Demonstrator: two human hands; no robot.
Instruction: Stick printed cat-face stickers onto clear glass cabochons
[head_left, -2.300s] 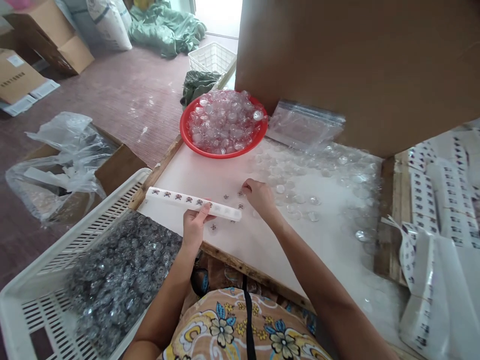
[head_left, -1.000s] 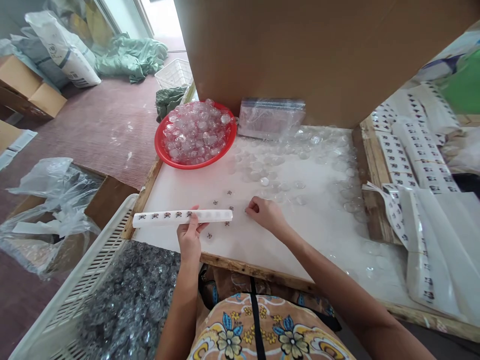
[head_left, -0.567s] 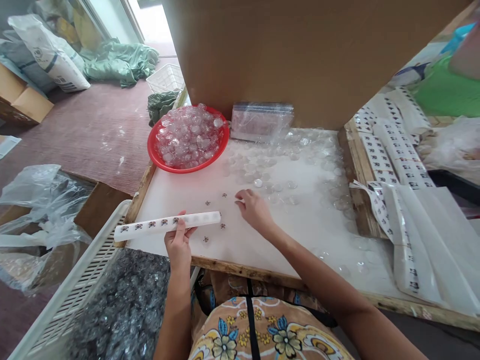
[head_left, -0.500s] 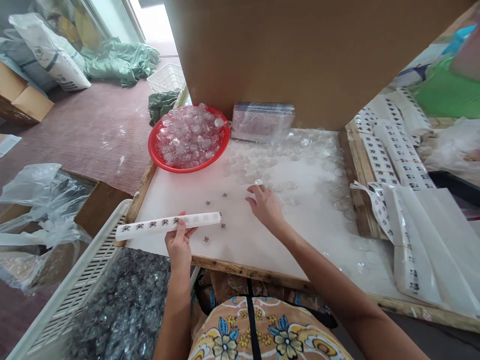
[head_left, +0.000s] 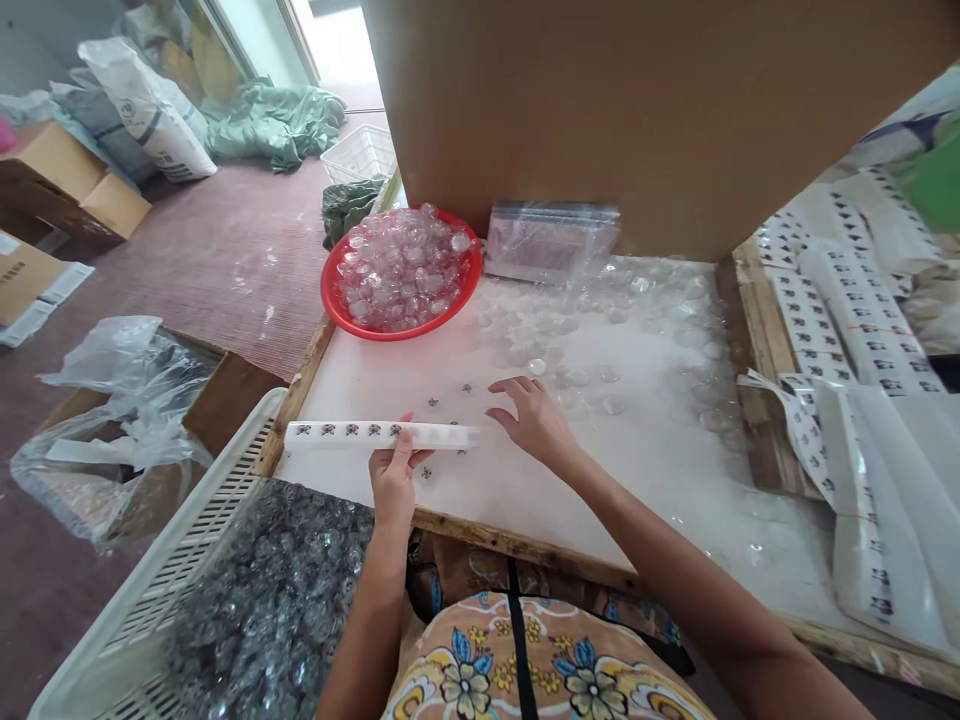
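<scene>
My left hand [head_left: 394,485] is closed on a white strip of stickers [head_left: 349,433] printed with small dark figures. It holds the strip level over the left part of the white tabletop, and the strip's right end is plain and slightly blurred. My right hand [head_left: 534,420] hovers palm down to the right of that end, thumb and forefinger apart with nothing visible between them. Just beyond its fingers lies a clear round piece [head_left: 536,367]. Several small printed figures, one of them a sticker [head_left: 433,402], lie on the white surface around the strip.
A red basin [head_left: 330,300] heaped with clear pieces stands at the back left, beside a zip bag [head_left: 551,243]. Behind rises a large cardboard box [head_left: 585,110]. A white crate [head_left: 187,545] of dark clear pieces sits lower left. Sticker sheets [head_left: 874,300] lie right.
The view has shifted, so the table appears further right. My left hand has brought the strip closer to my right hand. The right hand's thumb and forefinger stay apart.
</scene>
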